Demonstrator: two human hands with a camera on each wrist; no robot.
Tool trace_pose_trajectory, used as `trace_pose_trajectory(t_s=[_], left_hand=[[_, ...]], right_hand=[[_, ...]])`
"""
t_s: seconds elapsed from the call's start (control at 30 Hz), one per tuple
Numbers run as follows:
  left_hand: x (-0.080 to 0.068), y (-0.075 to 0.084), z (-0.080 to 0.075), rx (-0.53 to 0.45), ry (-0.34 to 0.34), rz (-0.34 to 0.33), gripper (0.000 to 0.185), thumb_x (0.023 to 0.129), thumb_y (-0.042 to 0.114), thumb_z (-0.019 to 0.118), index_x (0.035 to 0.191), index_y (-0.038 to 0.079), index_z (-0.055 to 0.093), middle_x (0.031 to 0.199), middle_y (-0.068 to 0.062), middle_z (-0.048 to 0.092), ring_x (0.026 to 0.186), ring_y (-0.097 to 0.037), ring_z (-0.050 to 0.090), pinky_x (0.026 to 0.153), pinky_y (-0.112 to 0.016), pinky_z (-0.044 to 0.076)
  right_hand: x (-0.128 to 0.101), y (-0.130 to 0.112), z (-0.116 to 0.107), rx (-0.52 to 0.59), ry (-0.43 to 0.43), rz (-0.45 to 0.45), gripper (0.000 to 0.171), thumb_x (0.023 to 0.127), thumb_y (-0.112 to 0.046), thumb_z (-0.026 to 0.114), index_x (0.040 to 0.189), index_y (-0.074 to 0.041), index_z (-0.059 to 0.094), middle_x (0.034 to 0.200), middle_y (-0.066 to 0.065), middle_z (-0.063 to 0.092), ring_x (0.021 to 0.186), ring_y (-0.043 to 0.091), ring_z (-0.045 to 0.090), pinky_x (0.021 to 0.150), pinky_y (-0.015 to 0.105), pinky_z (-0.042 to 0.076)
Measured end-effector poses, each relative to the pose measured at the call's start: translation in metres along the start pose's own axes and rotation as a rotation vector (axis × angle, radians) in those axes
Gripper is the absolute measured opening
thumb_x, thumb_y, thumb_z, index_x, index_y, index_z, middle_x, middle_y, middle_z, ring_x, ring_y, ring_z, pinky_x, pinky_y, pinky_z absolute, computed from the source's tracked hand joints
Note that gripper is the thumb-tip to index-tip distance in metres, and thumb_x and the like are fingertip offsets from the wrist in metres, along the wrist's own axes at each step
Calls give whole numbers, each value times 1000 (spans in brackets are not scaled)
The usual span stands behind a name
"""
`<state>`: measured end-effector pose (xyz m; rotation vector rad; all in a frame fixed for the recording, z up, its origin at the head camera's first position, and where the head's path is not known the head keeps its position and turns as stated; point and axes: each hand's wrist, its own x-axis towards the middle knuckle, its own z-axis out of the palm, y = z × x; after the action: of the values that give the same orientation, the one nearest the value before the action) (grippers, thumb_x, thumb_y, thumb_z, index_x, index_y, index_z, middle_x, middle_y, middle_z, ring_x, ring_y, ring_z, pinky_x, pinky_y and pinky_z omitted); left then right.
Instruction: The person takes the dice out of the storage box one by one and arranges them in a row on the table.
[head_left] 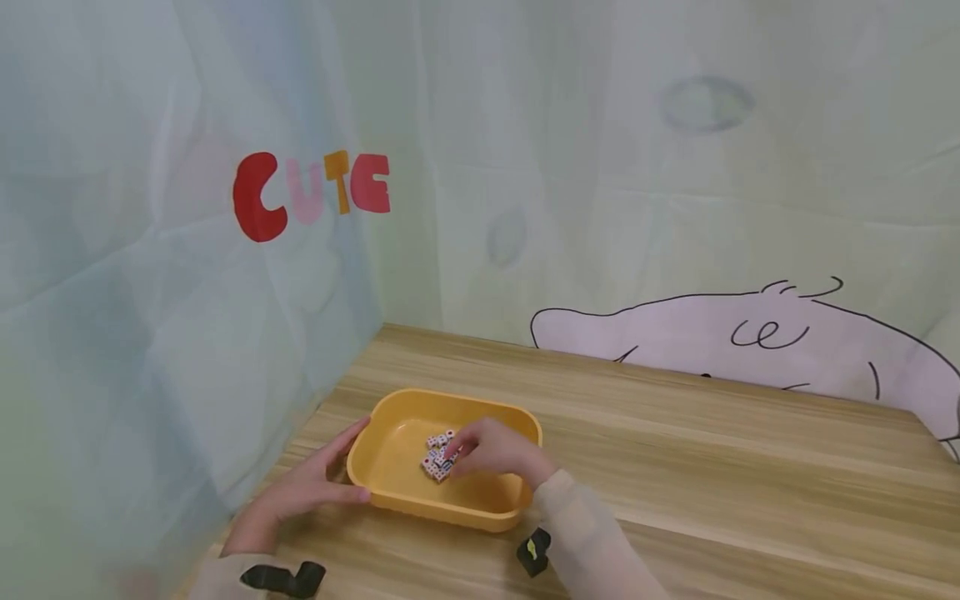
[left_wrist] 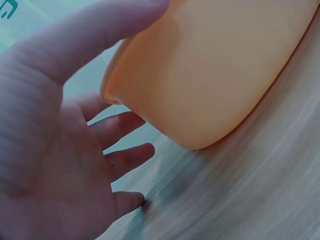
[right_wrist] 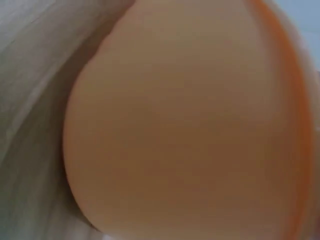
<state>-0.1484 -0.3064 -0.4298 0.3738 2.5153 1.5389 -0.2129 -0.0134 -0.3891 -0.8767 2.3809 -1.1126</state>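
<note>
A yellow plastic tub (head_left: pixel 390 483) with rounded corners stands on the wooden table. Several small white dice (head_left: pixel 437 468) with red and dark dots lie in a cluster on its floor. My left hand (head_left: pixel 311 483) holds the tub's left end, thumb at the near side and fingers spread round the far side. The left wrist view shows the thumb at the rim and the other fingers beside the tub wall (left_wrist: pixel 215 75). Inside the tub, my right hand (head_left: pixel 491 450) reaches down with bent fingers at the dice. I cannot tell whether a die is between its fingertips.
The wooden table (head_left: pixel 712 475) extends to the right of the tub. A printed cloth backdrop (head_left: pixel 600 183) rises behind and at the left, close to the left hand. Dark straps (head_left: pixel 283 578) sit at the wrists. The right wrist view is mostly filled by the tub's outer wall (right_wrist: pixel 180 125).
</note>
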Motion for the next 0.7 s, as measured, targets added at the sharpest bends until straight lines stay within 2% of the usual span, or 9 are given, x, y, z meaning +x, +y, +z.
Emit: trace_pose_trajectory(t_s=[0.23,0.53,0.7], left_hand=[[-1,3,0,-17,-13,-10,100,79,19,79,155,11,16,160,-20,12,145,-44,5,110,-68,5],[-1,1,1,15,-9,40,100,78,18,80,154,7,16,158,-25,13,143,-47,7,109,-68,8],[-2,2,1,19,-2,33,100,78,18,80,155,8,16,158,-24,13,144,-48,7,109,-69,8]], right_hand=[[9,8,11,10,23,21,18,74,-1,77,91,0,73,68,-4,61,62,5,49,56,16,39],[15,16,23,-5,61,90,14,74,-1,77,88,-5,73,66,-7,56,59,6,48,53,17,40],[15,15,27,0,69,113,15,74,1,75,87,-6,73,65,-6,55,57,6,48,51,17,40]])
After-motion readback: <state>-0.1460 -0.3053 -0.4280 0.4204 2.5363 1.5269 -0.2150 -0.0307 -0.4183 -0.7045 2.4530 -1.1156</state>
